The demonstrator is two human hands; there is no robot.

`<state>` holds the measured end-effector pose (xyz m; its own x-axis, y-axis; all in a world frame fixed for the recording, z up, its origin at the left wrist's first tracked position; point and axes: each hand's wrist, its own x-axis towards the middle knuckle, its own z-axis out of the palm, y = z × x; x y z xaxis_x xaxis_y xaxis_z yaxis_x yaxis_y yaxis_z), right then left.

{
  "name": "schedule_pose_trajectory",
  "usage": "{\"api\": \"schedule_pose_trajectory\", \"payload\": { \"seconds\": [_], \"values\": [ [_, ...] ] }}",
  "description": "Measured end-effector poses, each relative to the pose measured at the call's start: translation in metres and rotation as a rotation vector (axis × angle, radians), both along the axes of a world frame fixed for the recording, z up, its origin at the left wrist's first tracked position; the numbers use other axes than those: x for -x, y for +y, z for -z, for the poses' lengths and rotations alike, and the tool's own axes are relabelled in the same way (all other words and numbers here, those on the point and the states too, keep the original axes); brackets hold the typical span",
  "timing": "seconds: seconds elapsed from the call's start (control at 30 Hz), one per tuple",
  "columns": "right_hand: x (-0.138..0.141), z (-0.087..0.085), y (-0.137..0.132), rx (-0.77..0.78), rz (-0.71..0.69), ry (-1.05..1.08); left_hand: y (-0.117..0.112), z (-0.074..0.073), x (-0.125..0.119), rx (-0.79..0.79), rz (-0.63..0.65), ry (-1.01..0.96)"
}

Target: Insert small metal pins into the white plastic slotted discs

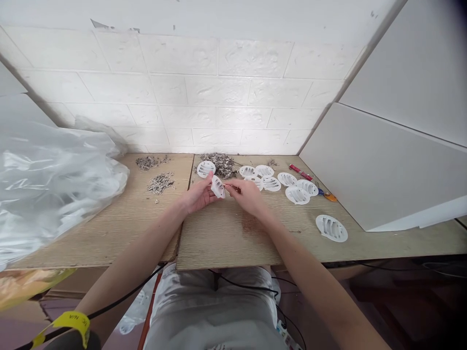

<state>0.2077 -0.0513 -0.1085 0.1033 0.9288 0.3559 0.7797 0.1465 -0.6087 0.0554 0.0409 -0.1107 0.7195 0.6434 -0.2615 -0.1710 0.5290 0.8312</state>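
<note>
My left hand (199, 196) is closed round a white round slotted plastic disc (218, 186), held on edge above the wooden table (226, 233). My right hand (247, 194) is just to its right, fingers pinched together at the disc's edge; what they pinch is too small to make out. Behind the hands lies a pile of small grey metal pieces (222, 164) with another white disc (206, 168) beside it.
Several more white discs (288, 184) lie in a row to the right, one apart (331, 228) near the front. Smaller metal heaps (159, 182) sit at left. A large clear plastic bag (54, 180) fills the left side. A red tool (301, 172) and white panel (383, 170) stand at right.
</note>
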Motion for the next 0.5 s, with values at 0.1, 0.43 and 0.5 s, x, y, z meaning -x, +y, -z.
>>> {"api": "schedule_pose_trajectory", "payload": {
  "seconds": [0.1,0.43,0.5],
  "values": [
    [0.0001,-0.0002,0.0002,0.01,0.035,-0.015,-0.0008,-0.0001,-0.0002,-0.009,0.015,0.007],
    [0.0017,-0.0028,-0.0016,0.018,0.078,-0.06,-0.0008,-0.0011,-0.0001,0.007,0.004,0.019],
    [0.0012,-0.0015,-0.0011,0.005,0.062,-0.068,-0.0013,-0.0019,-0.0005,0.01,0.002,0.034]
  ]
}}
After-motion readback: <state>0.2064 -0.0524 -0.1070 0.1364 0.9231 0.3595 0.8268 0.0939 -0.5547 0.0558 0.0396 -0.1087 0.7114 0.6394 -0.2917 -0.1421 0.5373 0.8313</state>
